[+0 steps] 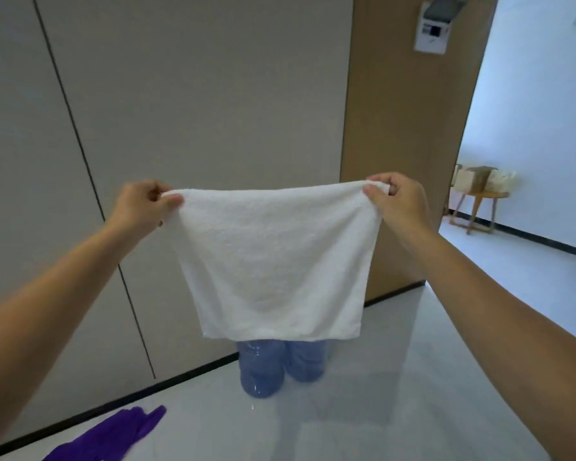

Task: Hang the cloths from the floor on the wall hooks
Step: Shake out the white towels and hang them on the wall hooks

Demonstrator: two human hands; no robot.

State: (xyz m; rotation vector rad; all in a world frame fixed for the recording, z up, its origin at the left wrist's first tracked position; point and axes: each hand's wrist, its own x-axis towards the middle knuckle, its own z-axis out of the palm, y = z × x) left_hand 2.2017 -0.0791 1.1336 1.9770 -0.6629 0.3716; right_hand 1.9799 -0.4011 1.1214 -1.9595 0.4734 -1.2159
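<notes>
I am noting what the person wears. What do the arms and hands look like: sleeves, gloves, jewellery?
Both arms are bare as far as the view shows: no sleeve on the left forearm or the right forearm. The left hand and the right hand wear no gloves. No watch, bracelet or ring shows on the sides in view.

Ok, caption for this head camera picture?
Left hand and right hand hold up a white terry cloth; purple cloth on floor.
</notes>
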